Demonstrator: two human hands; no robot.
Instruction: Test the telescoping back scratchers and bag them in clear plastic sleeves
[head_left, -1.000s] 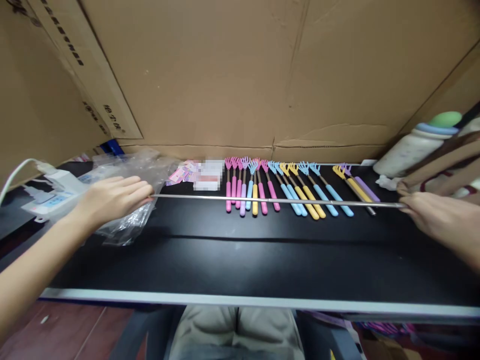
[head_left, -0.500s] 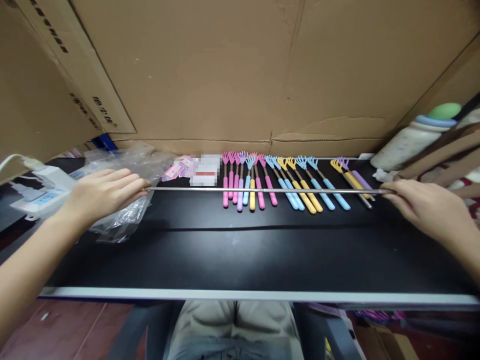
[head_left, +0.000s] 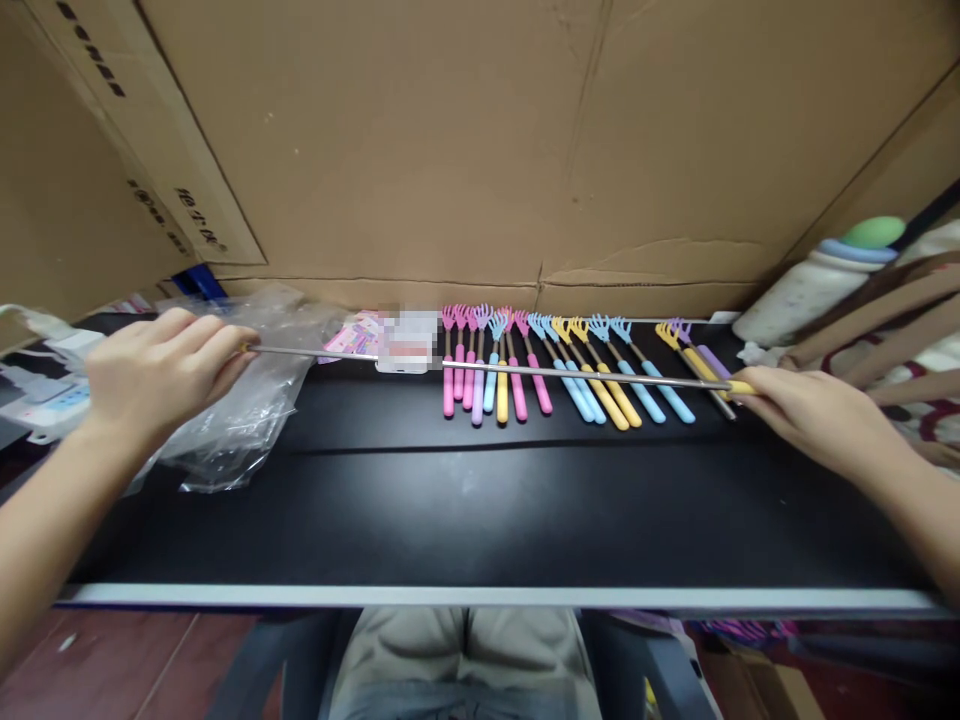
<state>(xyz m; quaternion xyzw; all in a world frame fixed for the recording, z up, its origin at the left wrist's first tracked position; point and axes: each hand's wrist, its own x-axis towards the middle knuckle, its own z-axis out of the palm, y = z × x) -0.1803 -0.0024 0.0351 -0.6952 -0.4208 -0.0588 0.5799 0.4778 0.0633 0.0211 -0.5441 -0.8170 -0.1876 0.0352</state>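
Note:
A long telescopic back scratcher (head_left: pixel 585 374) is stretched out between my hands above the black table, its right end slightly lower. The closed fingers of my left hand (head_left: pixel 171 370) grip the thin left end, where a bit of yellow shows and the head is hidden. My right hand (head_left: pixel 806 415) is closed round the yellow handle at the other end. Behind and below the rod lies a row of back scratchers with pink (head_left: pixel 448 390), blue (head_left: pixel 651 402), yellow (head_left: pixel 613 405) and purple handles, their claw heads pointing away from me.
Clear plastic bags (head_left: pixel 247 430) lie at the left beside a white power strip (head_left: pixel 52 405). Pink cards (head_left: pixel 351 336) and a blurred white item (head_left: pixel 409 335) sit near the cardboard wall (head_left: pixel 450 140). A white bottle (head_left: pixel 814 285) with a green top leans at the right, beside cloth.
My left hand has moved left, and the rod now slants down to the right. A yellow handle now shows at my right hand. The view has shifted slightly.

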